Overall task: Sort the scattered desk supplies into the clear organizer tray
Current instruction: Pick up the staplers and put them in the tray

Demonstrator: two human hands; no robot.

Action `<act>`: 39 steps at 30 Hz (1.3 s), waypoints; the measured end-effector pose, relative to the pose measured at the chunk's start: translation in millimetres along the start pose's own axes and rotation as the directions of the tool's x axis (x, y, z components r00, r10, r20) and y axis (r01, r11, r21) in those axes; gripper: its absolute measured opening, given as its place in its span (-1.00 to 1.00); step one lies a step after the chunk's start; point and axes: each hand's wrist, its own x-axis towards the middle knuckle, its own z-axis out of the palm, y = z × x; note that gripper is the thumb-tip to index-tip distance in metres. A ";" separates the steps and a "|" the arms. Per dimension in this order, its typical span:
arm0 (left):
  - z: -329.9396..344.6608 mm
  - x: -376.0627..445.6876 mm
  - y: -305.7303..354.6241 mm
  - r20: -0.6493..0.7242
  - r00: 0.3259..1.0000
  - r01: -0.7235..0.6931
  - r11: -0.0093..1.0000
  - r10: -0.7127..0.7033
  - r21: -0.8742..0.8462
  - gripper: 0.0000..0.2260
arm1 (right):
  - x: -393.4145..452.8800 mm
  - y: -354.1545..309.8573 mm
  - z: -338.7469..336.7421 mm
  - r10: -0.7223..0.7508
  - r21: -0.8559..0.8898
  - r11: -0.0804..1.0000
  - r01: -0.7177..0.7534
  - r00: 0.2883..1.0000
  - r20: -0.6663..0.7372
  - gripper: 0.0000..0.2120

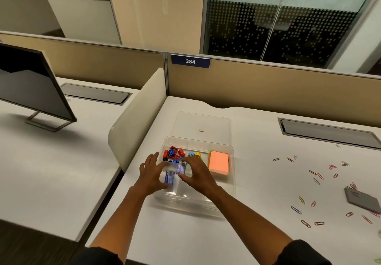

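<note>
Clear organizer tray (232,182), paperclips (317,179) scattered right

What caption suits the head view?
Right hand pinches small blue box over clear plastic organizer tray; coloured paper clips await.

Sticky pad (219,162) showing orange; clips (173,155) showing red/blue; table (247,182) showing white; tray (232,184) appearing clear.

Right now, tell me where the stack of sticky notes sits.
In the head view, the stack of sticky notes lies in the right-hand compartment of the clear organizer tray, just right of the right hand, with the paper clips scattered further right on the desk.
</note>
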 end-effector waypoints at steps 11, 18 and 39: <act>-16.6 -40.3 -33.8 -0.142 0.971 0.151 0.954 -0.192 -0.258 -0.44 | 14.9 -24.5 32.9 0.054 -0.128 0.991 -0.027 0.976 0.210 -0.62; -18.1 -53.1 -39.3 -0.269 0.943 0.140 0.967 -0.195 -0.213 -0.56 | 14.5 -21.2 33.2 0.008 -0.147 0.989 0.017 0.986 0.167 -0.60; 35.5 48.4 135.8 -0.041 0.958 -0.284 0.959 0.285 0.025 -0.11 | -82.6 110.3 -94.1 0.264 -0.381 0.854 -0.354 0.927 -0.268 -0.28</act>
